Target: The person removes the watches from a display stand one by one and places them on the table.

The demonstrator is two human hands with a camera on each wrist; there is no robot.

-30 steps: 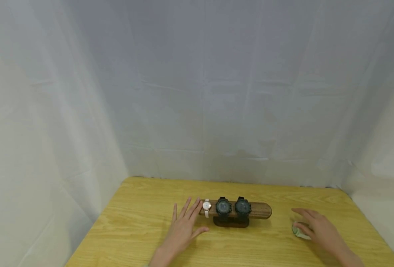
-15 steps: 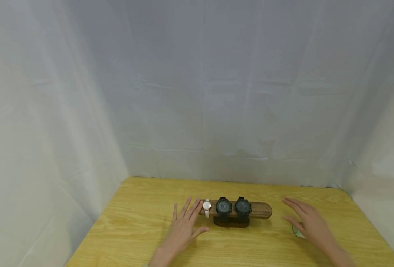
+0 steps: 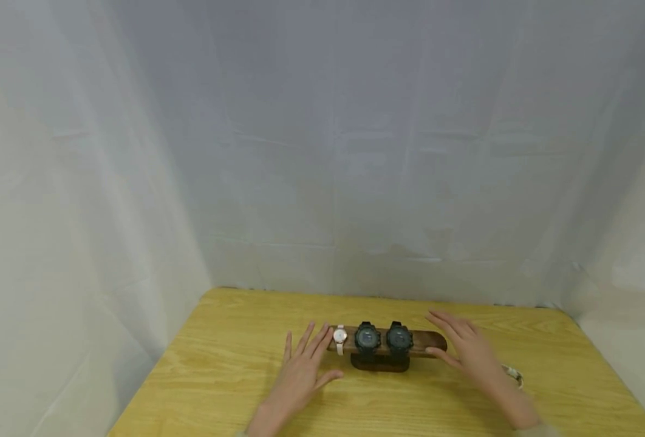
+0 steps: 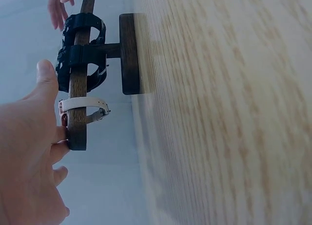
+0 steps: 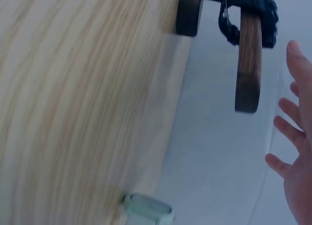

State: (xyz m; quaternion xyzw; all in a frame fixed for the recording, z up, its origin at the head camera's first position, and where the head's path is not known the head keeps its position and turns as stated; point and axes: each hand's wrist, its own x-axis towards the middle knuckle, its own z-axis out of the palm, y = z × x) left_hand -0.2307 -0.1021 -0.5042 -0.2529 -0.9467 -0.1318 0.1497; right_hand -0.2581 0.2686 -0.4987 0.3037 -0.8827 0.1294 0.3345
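We see the dark wooden watch bar on its round foot (image 3: 385, 345) standing mid-table between both hands. The left hand (image 3: 300, 373), fingers spread and straight, touches the bar's left end beside the white-strapped watch (image 3: 339, 337). The right hand (image 3: 467, 352) hovers flat at the right end — gripping nothing. A pale green watch (image 3: 514, 375) lies on the light wooden table (image 3: 218, 364) behind that wrist — bare boards run to every edge.
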